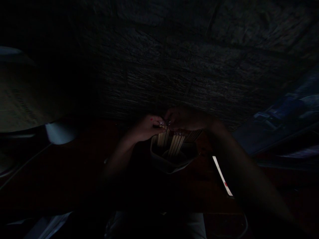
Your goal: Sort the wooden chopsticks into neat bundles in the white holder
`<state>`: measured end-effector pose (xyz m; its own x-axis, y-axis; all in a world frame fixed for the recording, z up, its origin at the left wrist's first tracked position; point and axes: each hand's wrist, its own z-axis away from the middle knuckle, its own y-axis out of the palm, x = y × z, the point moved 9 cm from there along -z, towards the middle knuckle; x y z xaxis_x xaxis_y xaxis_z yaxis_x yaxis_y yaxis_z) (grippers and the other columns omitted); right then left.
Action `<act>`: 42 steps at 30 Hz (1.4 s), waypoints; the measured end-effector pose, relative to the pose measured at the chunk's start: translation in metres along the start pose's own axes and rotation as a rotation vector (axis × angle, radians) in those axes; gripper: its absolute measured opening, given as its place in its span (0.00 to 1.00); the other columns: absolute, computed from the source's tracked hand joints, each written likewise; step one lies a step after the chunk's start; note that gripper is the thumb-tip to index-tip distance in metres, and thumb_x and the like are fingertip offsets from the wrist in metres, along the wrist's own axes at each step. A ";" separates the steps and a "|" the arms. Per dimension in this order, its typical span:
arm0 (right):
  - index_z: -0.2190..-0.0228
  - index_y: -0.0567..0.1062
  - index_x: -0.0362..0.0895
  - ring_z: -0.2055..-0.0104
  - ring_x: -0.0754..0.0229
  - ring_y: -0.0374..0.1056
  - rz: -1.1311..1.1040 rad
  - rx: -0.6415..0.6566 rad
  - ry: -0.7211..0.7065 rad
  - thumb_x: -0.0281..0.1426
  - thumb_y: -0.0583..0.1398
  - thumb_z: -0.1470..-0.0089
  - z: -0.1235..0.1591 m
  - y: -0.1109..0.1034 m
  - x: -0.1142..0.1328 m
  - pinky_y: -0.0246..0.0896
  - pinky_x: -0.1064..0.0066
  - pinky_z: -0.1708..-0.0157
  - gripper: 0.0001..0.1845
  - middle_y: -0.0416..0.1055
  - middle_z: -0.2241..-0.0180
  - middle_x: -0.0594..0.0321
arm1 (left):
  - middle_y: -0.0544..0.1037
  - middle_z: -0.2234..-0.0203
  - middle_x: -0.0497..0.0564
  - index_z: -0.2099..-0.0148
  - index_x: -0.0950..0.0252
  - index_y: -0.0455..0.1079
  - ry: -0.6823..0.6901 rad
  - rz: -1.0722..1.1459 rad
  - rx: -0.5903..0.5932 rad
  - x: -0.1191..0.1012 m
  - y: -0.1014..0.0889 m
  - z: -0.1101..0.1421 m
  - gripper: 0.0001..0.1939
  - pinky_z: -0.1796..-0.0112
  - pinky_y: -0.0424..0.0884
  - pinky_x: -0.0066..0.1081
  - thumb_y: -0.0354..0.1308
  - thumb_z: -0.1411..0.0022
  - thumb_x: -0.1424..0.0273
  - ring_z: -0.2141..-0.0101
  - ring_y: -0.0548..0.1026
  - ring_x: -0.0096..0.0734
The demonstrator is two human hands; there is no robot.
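The scene is very dark. My left hand (147,127) and my right hand (185,119) meet at the middle, both with fingers curled around the tops of bundles of thin pale sticks (174,142). The sticks hang down into a dark tray-like container (171,159) with a pale rim, right below the hands. The left hand shows red nail polish and a ring. Both forearms reach in from the bottom of the view.
A rough dark wall (186,59) fills the upper half. A dark reddish table surface (74,166) lies under the hands. A lit narrow flat object (222,176) lies right of the container. A white rounded object (59,132) sits at the left, blue things (286,116) at the right.
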<state>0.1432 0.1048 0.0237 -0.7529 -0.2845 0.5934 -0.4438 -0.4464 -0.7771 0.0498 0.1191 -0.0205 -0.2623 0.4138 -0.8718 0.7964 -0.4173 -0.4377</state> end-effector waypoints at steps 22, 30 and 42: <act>0.55 0.70 0.41 0.69 0.61 0.70 0.037 0.033 0.027 0.26 0.62 0.50 0.004 -0.001 0.006 0.60 0.73 0.74 0.18 0.75 0.66 0.61 | 0.83 0.65 0.53 0.62 0.69 0.75 -0.021 0.049 0.051 0.005 0.003 -0.001 0.09 0.61 0.72 0.31 0.63 0.47 0.73 0.62 0.80 0.35; 0.55 0.69 0.41 0.67 0.58 0.72 0.007 0.002 0.042 0.25 0.61 0.49 0.006 -0.005 0.007 0.62 0.72 0.73 0.17 0.76 0.67 0.59 | 0.83 0.61 0.55 0.60 0.69 0.76 -0.034 0.021 0.020 0.001 0.001 0.002 0.09 0.59 0.73 0.31 0.61 0.45 0.74 0.60 0.80 0.35; 0.55 0.71 0.39 0.66 0.56 0.73 0.061 -0.020 0.005 0.23 0.62 0.50 0.006 -0.008 0.017 0.63 0.71 0.72 0.18 0.78 0.66 0.57 | 0.83 0.63 0.55 0.60 0.70 0.77 0.001 -0.011 0.013 0.003 0.001 0.000 0.10 0.62 0.72 0.31 0.62 0.45 0.71 0.61 0.80 0.37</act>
<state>0.1366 0.0983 0.0417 -0.7815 -0.3064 0.5436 -0.4062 -0.4115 -0.8159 0.0493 0.1197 -0.0232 -0.2702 0.4195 -0.8666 0.7865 -0.4230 -0.4500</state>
